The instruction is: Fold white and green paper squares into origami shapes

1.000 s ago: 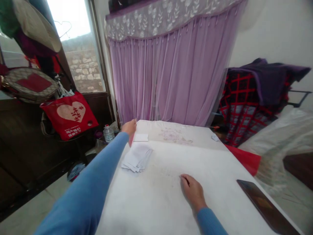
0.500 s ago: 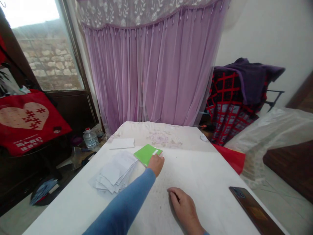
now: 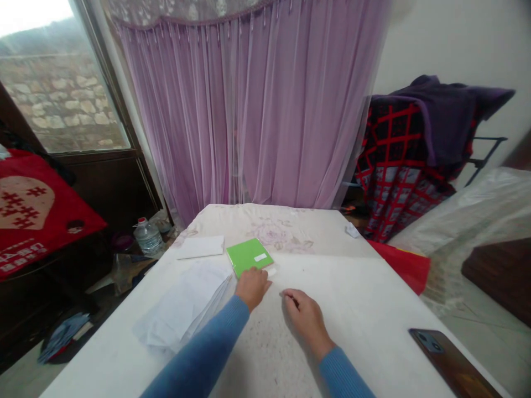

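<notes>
Left-hand grip (image 3: 252,288) at near edge of a flat green rectangular booklet (image 3: 245,255) on the white cloth-covered tabletop (image 3: 357,304), grasp or mere contact cannot be told; right hand (image 3: 305,318) loosely curled nearby, any hold hidden. Blue left sleeve (image 3: 207,351) partly hides blurred loose white paper sheets (image 3: 182,301). Clear plastic red-capped bottle (image 3: 148,240) beyond left edge, fill unclear; red heart-print bag (image 3: 66,204) and dark rectangular phone (image 3: 456,365) cut off by frame.

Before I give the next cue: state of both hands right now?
Left hand: curled at the near edge of the green notebook; grip cannot be told.
Right hand: loosely curled; whether it holds anything cannot be told.
</notes>
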The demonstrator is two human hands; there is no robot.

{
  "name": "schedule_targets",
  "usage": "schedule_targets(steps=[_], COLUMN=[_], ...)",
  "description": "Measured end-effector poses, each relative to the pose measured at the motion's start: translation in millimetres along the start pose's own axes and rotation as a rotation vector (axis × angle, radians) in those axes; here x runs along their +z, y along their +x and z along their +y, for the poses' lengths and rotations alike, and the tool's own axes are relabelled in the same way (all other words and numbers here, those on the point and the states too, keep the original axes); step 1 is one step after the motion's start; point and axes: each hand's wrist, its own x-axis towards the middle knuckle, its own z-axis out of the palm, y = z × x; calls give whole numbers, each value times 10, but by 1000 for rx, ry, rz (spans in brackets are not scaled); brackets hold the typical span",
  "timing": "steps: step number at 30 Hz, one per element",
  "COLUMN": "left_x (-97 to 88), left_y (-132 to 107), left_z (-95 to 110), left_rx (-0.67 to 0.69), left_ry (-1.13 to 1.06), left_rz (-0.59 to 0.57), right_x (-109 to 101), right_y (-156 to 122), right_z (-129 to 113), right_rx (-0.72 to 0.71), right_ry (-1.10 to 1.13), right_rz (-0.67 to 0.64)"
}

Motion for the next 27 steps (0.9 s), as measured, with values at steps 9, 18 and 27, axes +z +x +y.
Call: schedule_targets(steps=[9, 18, 27], left_x=[-211, -175, -216], left_y=[-79, -149, -22], left_z=[-393, -270, -328], left_rx=[-166, -187, -225], left_ry=[1, -24, 78], left_rz=[-4, -97, -84], right_x=[515, 430, 419], right_y=[482, 649, 601], right_z=[-227, -262, -274], right_rx=[-212, -273, -220], right_ry=[-227, -257, -315], right_rz=[166, -32, -93])
